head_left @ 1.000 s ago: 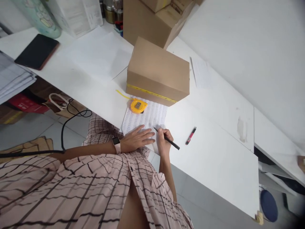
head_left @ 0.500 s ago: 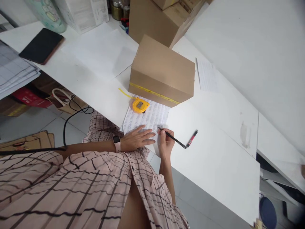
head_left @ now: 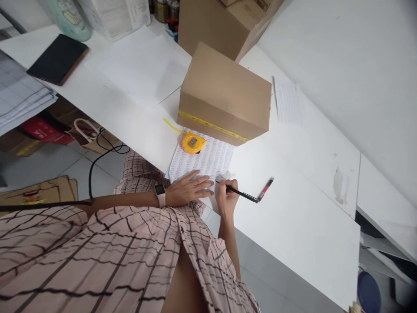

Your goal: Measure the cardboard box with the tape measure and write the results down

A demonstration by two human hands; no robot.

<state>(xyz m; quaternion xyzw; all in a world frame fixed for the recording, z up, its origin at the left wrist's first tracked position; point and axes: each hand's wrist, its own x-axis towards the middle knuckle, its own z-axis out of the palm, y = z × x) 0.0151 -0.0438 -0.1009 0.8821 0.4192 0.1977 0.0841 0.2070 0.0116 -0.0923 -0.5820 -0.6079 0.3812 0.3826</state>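
My left hand (head_left: 189,189) lies flat with fingers spread on the lower edge of a sheet covered in handwriting (head_left: 208,160). In my right hand (head_left: 227,196) a black pen (head_left: 243,194) is pinched, its tip on the sheet's lower right part. A yellow tape measure (head_left: 193,142) rests on the sheet's upper left, with a short yellow strip (head_left: 172,125) beyond it. Just behind stands a cardboard box (head_left: 226,89) with yellow tape along its lower side, covering the sheet's top edge. A red and black pen (head_left: 266,189) lies right of my right hand.
Larger cardboard boxes (head_left: 211,30) stand at the back against the wall. Blank white paper (head_left: 140,65), a dark tablet or phone (head_left: 58,58) and a green bottle (head_left: 68,21) sit to the left. Another written sheet (head_left: 288,101) lies right of the box. A black cable (head_left: 91,178) hangs at the left.
My right hand and the pen tip have shifted slightly down on the sheet. The left hand stays flat in place. The whole view has moved a little.
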